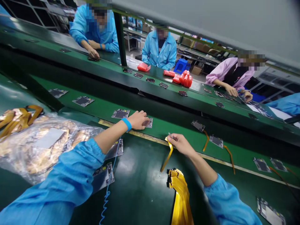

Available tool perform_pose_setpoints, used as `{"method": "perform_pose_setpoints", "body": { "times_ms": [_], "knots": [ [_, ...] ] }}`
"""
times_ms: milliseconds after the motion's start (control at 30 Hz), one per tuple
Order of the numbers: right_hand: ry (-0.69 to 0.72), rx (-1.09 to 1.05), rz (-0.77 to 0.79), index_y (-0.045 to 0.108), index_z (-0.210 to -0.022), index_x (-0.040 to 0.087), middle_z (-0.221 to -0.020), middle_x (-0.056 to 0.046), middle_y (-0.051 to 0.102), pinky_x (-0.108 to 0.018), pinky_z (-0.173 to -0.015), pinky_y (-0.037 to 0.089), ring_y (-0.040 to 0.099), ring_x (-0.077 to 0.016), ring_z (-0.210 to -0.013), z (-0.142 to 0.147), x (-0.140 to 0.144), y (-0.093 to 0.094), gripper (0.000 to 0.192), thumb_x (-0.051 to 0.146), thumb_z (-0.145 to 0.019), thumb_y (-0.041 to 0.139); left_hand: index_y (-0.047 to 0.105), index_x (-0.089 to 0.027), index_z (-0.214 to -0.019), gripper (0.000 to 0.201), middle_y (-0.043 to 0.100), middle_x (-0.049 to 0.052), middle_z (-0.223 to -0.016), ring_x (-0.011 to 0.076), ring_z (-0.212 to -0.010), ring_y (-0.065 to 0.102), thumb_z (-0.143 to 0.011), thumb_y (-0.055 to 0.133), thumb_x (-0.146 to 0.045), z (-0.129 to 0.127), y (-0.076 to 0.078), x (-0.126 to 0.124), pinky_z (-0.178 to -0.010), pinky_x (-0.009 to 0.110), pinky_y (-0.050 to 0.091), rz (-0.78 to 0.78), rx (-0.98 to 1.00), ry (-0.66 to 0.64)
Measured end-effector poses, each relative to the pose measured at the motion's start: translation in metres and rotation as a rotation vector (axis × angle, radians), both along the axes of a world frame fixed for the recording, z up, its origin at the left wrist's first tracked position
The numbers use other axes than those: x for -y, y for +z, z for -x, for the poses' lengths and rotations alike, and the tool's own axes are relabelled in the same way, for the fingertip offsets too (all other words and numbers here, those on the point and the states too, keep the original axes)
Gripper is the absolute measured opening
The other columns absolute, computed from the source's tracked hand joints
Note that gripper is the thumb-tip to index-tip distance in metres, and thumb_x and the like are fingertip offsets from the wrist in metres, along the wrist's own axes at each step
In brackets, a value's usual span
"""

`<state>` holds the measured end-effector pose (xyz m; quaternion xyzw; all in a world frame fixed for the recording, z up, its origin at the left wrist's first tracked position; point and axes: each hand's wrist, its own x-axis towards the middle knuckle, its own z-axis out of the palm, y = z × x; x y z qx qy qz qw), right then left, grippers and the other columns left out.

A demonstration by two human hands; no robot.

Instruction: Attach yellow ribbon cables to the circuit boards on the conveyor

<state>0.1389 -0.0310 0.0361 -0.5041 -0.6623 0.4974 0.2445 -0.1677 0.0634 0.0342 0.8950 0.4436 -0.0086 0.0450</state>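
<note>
My left hand [138, 119] reaches onto the green conveyor belt [164, 128] and grips a small circuit board [149, 122] lying there. A blue wrist strap [127, 124] with a coiled cord circles that wrist. My right hand [181, 144] holds tweezers [172, 136] that pinch one end of a yellow flex ribbon [167, 155], which hangs down over the dark bench. A stack of yellow flex ribbons [179, 193] lies on the bench below my right forearm. Two circuit boards [104, 175] rest under my left arm.
More boards ride the belt, two with orange ribbons attached [217, 141]. A clear bag of gold parts [42, 143] sits at left. Three other people work across a second belt [131, 75], near red packets [182, 78]. A board [270, 214] lies at lower right.
</note>
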Motion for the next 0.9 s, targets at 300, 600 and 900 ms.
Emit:
{"method": "perform_pose_setpoints", "body": {
  "times_ms": [300, 600, 900],
  "knots": [
    [-0.18, -0.116, 0.038, 0.073, -0.08, 0.019, -0.091, -0.008, 0.081, -0.037, -0.085, 0.054, 0.072, -0.0251, -0.087, 0.029, -0.052, -0.032, 0.059, 0.074, -0.062, 0.083, 0.071, -0.031, -0.123, 0.053, 0.062, 0.008, -0.127, 0.0295, -0.112, 0.058, -0.071, 0.077, -0.019, -0.028, 0.003, -0.018, -0.091, 0.037, 0.048, 0.072, -0.001, -0.258],
    [-0.224, -0.064, 0.021, 0.076, -0.08, 0.019, -0.082, -0.006, 0.079, -0.034, -0.074, 0.053, 0.07, -0.0225, -0.077, 0.019, -0.06, -0.037, 0.06, 0.074, -0.06, 0.085, 0.073, -0.029, -0.112, 0.048, 0.062, 0.007, -0.119, 0.028, -0.106, 0.059, -0.066, 0.08, -0.016, -0.042, -0.003, -0.028, -0.091, 0.036, 0.048, 0.097, 0.041, -0.317],
    [-0.229, 0.0, -0.064, 0.078, -0.081, 0.017, -0.071, -0.004, 0.072, -0.029, -0.061, 0.043, 0.058, -0.0164, -0.063, 0.014, -0.073, -0.043, 0.054, 0.069, -0.066, 0.081, 0.072, -0.026, -0.105, 0.038, 0.063, 0.008, -0.115, 0.0271, -0.099, 0.06, -0.069, 0.079, -0.015, -0.059, 0.012, -0.023, -0.081, 0.035, 0.047, 0.072, -0.074, -0.356]
  ]
}}
